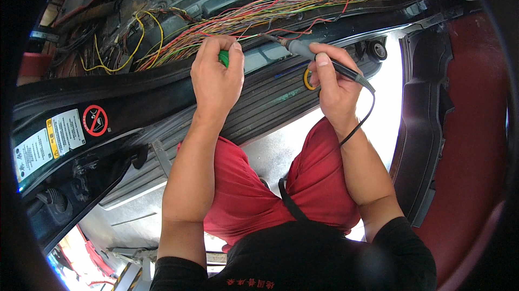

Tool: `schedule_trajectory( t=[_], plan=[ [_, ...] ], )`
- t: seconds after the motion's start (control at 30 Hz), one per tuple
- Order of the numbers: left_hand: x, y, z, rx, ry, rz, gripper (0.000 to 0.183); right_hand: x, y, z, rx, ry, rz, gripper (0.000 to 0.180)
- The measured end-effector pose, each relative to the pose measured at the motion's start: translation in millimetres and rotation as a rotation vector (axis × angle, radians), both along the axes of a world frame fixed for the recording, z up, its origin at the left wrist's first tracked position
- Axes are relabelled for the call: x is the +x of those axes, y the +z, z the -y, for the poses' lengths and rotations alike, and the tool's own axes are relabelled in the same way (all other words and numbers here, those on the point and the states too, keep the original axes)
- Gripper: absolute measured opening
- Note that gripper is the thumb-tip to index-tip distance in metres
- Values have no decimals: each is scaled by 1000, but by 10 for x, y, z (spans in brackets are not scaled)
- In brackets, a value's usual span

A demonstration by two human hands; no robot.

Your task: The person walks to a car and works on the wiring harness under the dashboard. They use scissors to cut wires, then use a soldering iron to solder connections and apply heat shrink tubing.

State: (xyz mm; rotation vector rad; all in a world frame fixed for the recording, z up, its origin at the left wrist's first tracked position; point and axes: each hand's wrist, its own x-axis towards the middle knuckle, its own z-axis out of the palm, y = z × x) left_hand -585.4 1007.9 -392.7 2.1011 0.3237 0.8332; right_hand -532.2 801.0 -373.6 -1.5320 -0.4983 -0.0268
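Note:
My left hand [217, 76] is curled around a small green object [224, 58], mostly hidden by the fingers. Thin wire stretches from its fingertips towards the iron's tip. My right hand [340, 88] grips a soldering iron [302, 49] like a pen, its metal tip pointing left at a red wire [284, 30]. Whether tip and wire touch is too fine to tell. A yellow ring-shaped handle [307, 79] shows at the fingers of that same hand; the rest of it is hidden. Just beyond both hands runs a thick bundle of multicoloured wires [259, 15].
The bundle lies along a car's door sill [170, 92], inside the opened floor. Below the sill is a ribbed running board [259, 108]. An open red door [470, 128] stands at right. The iron's black cord [369, 114] hangs past my right wrist. Loose yellow wires [142, 43] loop at left.

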Motion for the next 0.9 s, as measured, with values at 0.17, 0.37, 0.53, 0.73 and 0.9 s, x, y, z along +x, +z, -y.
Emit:
schedule_trajectory(
  t=[0.17, 0.37, 0.53, 0.73, 0.9],
  plan=[
    [-9, 32, 7, 28, 23, -5, 12, -2, -7, 7, -6, -7, -8, 22],
    [-27, 30, 38, 72, 28, -31, 10, -2, 3, 6, -19, -14, 1, 22],
    [-22, 44, 84, 104, 9, -56, 8, 7, -4, 9, -20, -8, 10, 22],
    [-3, -12, 90, 148, 5, -57, 9, 1, -10, 10, -23, -10, 19, 22],
    [5, -7, 105, 144, 10, -63, 10, -9, 1, 6, -13, -8, 0, 22]
  ],
)
